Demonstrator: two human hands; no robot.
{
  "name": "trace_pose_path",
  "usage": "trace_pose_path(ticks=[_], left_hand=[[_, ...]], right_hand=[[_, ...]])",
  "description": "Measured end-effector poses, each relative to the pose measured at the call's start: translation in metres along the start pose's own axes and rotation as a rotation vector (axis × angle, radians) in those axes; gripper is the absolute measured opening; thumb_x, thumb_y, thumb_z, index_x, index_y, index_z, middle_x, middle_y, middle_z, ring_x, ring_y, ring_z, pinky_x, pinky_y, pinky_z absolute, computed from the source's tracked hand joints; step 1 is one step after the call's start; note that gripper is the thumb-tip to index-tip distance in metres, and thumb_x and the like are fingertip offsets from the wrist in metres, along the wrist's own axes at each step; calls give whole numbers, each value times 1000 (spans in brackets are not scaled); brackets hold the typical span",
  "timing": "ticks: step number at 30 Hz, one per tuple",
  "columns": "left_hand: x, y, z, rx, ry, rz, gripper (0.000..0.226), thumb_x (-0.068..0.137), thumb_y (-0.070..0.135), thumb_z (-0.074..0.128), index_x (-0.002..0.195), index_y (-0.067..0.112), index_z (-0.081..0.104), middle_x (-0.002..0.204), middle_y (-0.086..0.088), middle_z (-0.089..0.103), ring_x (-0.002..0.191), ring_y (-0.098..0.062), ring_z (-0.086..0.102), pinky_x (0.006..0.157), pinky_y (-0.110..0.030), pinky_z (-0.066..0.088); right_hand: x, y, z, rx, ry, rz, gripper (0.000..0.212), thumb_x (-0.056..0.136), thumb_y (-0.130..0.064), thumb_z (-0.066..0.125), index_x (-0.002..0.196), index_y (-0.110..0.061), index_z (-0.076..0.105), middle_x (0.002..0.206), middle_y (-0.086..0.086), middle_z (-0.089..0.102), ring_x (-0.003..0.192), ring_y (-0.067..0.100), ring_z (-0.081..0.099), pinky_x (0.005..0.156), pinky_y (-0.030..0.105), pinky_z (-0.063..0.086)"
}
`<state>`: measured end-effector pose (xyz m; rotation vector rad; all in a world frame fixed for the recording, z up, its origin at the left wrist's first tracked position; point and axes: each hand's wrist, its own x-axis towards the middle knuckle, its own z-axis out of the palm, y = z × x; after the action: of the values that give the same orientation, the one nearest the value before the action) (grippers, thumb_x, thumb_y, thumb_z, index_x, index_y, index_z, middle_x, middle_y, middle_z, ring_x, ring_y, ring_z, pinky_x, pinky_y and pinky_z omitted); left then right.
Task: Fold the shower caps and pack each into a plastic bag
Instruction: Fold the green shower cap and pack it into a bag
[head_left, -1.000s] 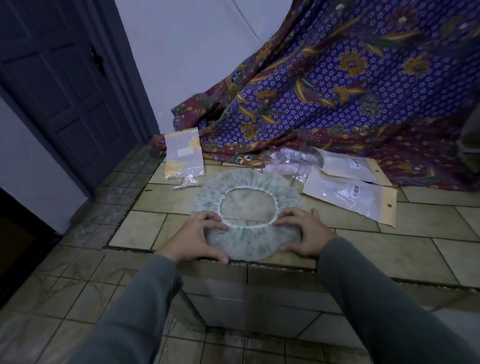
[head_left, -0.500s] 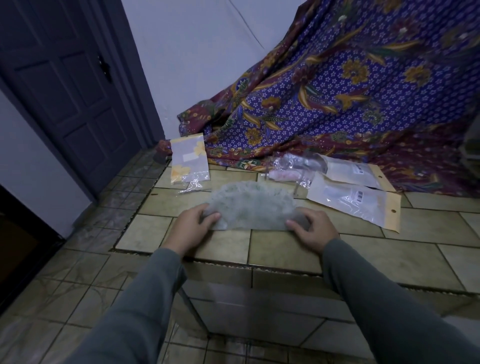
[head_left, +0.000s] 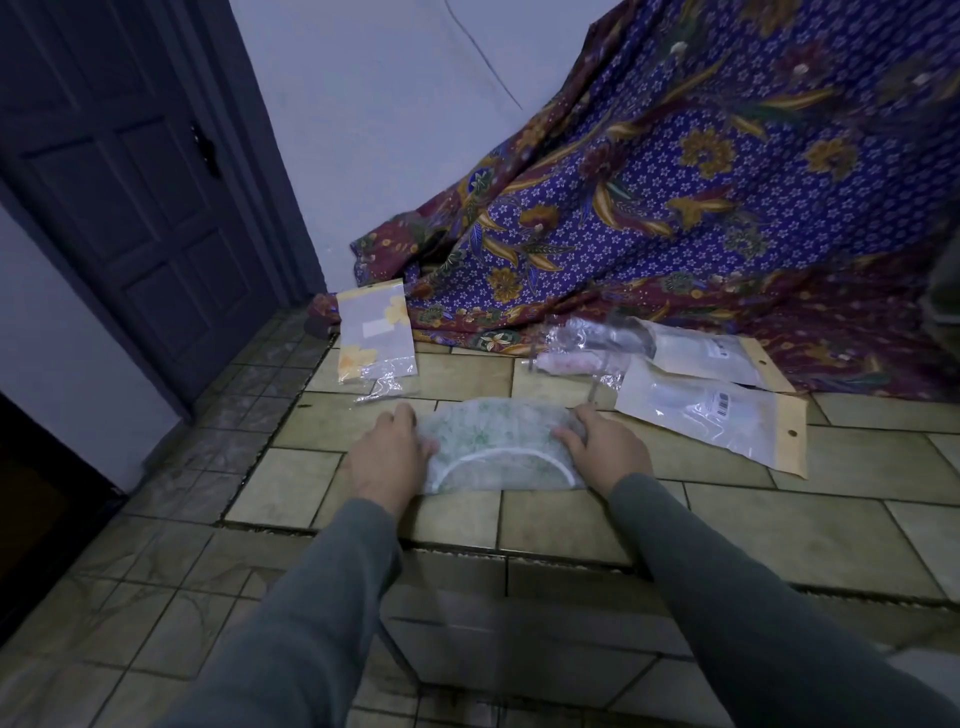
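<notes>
the shower cap (head_left: 498, 447) lies at centre frame on the tiled ledge (head_left: 291, 478), a half-moon with its white elastic arc toward the lower edge. the left hand (head_left: 387, 460) pinches its left end, the right hand (head_left: 602, 452) grips the right end, fingers curled over the film. it looks feather-light, thin, crinkly and likely slippery, so hold it by the gathered elastic edge. plastic bags (head_left: 711, 415) wait at right of centre.
</notes>
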<state>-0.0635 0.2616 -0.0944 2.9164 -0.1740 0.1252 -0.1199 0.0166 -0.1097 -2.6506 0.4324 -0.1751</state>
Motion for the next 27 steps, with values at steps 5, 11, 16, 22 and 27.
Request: trace_pose_path(ticks=[5, 11, 16, 22, 27], left_hand=[[-6, 38, 7, 24, 228, 389, 33, 85, 34, 49, 114, 22, 60, 123, -2, 57, 106, -27, 50, 84, -39, 36], [1, 37, 26, 140, -269, 362, 70, 91, 69, 20, 151, 36, 7, 160, 8, -1, 146, -23, -6, 113, -55, 2], [4, 38, 30, 108, -297, 351, 74, 88, 71, 25, 150, 39, 2, 159, 11, -6, 147, -21, -6, 113, -56, 6], [13, 21, 33, 51, -282, 389, 88, 69, 82, 4, 148, 45, 2, 158, 16, -6, 146, -15, -5, 113, -50, 8], [17, 20, 36, -12, -285, 281, 77, 79, 82, 9, 148, 47, 4, 159, 12, -6, 146, -16, -8, 115, -51, -1]], right_hand=[[3, -4, 2, -39, -1, -1, 36, 95, -50, 42, 114, -20, 47, 101, 9, 66, 93, 29, 61, 66, 32, 39], [4, -13, -1, -165, 344, -195, 33, 90, -44, 46, 111, -20, 57, 114, 5, 58, 107, 27, 51, 83, 39, 39], [1, -44, 20, -359, -20, -487, 74, 82, -48, 4, 137, -25, 48, 152, 4, 33, 141, 30, 25, 110, 62, 5], [18, -26, 34, -351, -238, -310, 58, 95, -59, 11, 149, -41, 0, 159, -8, -8, 146, 18, -11, 109, 54, -15], [24, -25, 32, -218, -301, -266, 58, 97, -57, 20, 150, -38, 4, 158, -13, -6, 145, 13, -9, 114, 49, -5]])
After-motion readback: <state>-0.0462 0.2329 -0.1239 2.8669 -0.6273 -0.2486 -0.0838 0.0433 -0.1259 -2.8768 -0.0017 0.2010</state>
